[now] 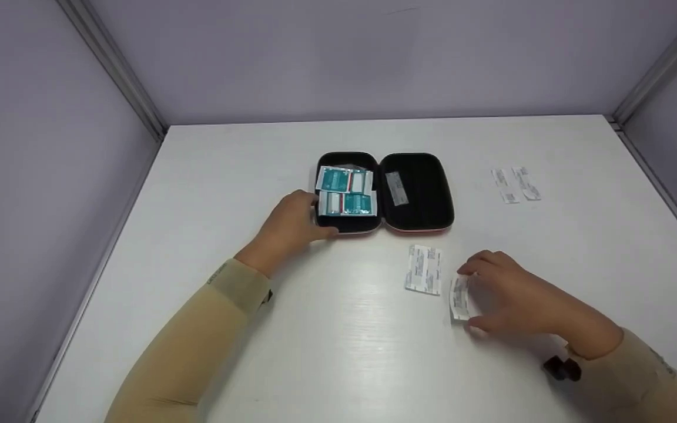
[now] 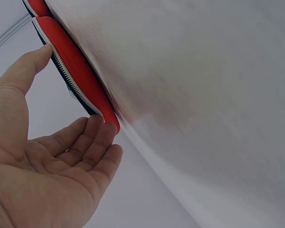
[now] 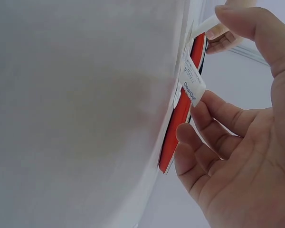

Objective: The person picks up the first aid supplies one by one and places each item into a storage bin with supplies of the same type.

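An open black-lined zip case [image 1: 418, 202] with a red outer shell [image 2: 78, 59] lies on the table. Two teal-and-white sachets [image 1: 347, 180] sit in its left half and a white strip packet [image 1: 396, 188] in its right half. My left hand [image 1: 291, 223] holds the case's left end, thumb at the near edge and fingers at the far corner. My right hand [image 1: 512, 294] pinches a slim white bandage packet [image 1: 459, 298] by its two ends, between thumb and fingers; it bows slightly. Printed lettering shows on this packet in the right wrist view.
Just left of my right hand lies a pair of joined white packets [image 1: 424, 270]. Two separate white strips [image 1: 526, 183] lie at the far right of the white table [image 1: 338, 364]. Pale panels [image 1: 338, 59] stand behind it and at both sides.
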